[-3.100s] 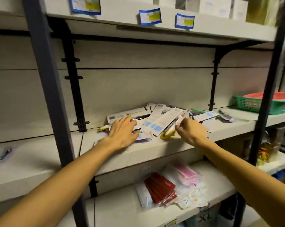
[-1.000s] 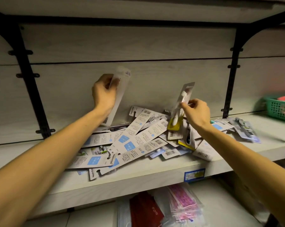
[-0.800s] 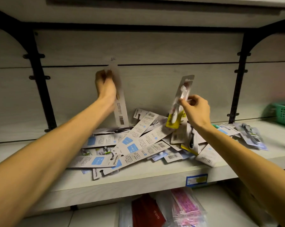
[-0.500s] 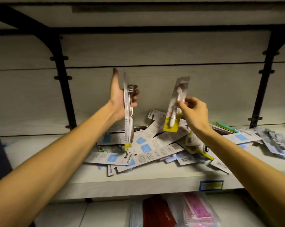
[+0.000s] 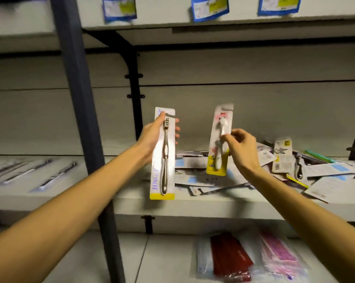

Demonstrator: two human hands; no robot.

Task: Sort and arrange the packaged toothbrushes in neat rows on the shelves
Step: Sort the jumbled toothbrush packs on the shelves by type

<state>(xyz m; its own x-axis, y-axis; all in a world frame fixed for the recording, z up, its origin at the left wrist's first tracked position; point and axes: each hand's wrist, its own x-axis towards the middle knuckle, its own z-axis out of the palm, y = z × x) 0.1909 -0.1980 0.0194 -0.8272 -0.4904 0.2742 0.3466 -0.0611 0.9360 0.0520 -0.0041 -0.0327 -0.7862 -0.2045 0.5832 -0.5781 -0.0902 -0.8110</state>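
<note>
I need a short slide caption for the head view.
Left hand and right hand each hold a packaged toothbrush above the unsorted pile.

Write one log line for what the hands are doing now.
left hand: holds long toothbrush pack upright | right hand: pinches small toothbrush pack | pile: unsorted on shelf

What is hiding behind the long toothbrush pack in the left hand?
Behind the long toothbrush pack, the left hand has fingers poking out its far side. Lower down, the shelf edge and part of the pile are covered.
</note>
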